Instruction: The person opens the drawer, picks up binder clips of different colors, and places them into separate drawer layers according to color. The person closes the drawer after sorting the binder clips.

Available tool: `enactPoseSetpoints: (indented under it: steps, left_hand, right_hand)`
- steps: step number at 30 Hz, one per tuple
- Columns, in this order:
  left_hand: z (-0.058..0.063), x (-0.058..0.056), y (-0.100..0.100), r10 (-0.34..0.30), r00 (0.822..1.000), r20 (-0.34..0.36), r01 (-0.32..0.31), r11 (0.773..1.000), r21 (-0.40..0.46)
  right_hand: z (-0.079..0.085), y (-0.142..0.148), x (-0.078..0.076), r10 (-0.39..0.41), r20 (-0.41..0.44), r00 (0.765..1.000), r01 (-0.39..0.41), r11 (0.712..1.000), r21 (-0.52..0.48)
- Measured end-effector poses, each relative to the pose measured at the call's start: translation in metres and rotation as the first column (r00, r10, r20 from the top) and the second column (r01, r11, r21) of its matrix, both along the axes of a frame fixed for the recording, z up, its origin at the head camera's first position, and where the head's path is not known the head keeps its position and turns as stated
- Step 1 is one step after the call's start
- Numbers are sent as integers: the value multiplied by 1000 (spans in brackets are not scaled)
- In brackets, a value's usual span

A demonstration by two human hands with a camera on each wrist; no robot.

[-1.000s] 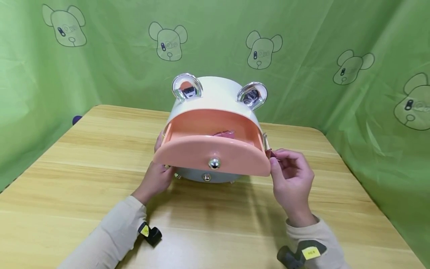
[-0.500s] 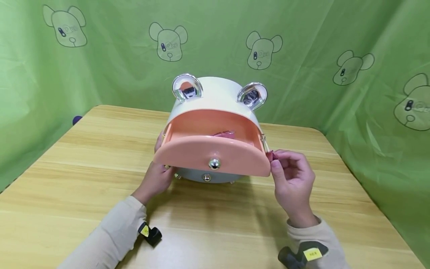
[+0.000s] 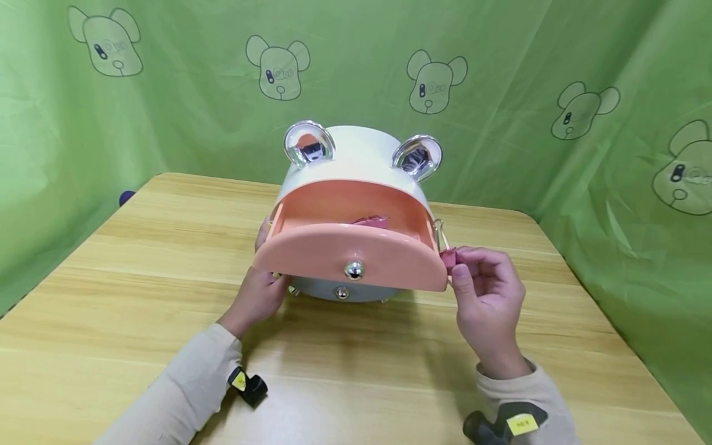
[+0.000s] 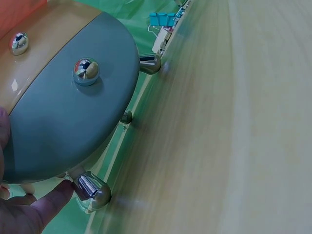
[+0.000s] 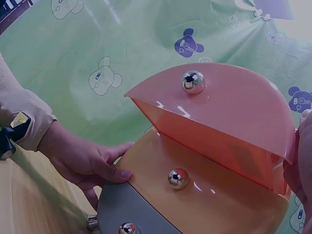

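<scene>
A small rounded drawer cabinet [image 3: 364, 148] with silver ears stands in the middle of the table. Its pink top drawer [image 3: 311, 247] is pulled out, and a pink item [image 3: 374, 222] shows inside. My left hand [image 3: 261, 290] grips the cabinet's left side, thumb on the front in the right wrist view. At the drawer's right front corner, my right hand [image 3: 489, 290] pinches a pink binder clip [image 3: 448, 258] between thumb and fingers, its wire handle pointing up. The clip lies right at the drawer's edge, which hides part of it.
Below the pink drawer are an orange drawer [image 5: 219, 195] and a grey-blue drawer [image 4: 83, 117], each with a silver knob. A turquoise clip [image 4: 162, 19] lies beyond the cabinet's far side. Green cloth [image 3: 356, 37] hangs behind the wooden table [image 3: 139, 272].
My right hand has shifted slightly right and down with the binder clip, and more of the clip's pink body now shows past the drawer. My left hand and the cabinet have stayed put.
</scene>
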State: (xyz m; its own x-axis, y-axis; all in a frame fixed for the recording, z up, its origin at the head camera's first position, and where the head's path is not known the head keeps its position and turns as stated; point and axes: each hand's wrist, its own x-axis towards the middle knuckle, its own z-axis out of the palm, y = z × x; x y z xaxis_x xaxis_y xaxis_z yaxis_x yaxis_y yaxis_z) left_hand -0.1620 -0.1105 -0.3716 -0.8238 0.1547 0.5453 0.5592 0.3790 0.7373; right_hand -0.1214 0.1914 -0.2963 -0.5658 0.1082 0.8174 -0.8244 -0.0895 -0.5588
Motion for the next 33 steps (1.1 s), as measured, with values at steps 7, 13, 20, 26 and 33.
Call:
enactPoseSetpoints:
  steps: [7,13,20,26,33]
  left_hand:
    - [0,0,0,5,1000,-11,-5,1000,-2]
    - [-1,0,0,15,1000,-5,-15,1000,-12]
    - [-1,0,0,17,1000,-13,-17,1000,-7]
    - [-2,-1,1,13,999,-31,-13,1000,2]
    - [0,0,1,6,999,-44,-7,1000,-4]
  right_hand:
    - [0,0,0,19,-15,1000,-20,1000,-17]
    - [0,-1,0,30,-28,999,-31,999,-27]
    - [0,-3,0,9,-53,999,-12,997,-71]
    - [0,-5,3,13,-58,998,-19,995,-94]
    - [0,-7,5,38,-53,998,-41,998,-51]
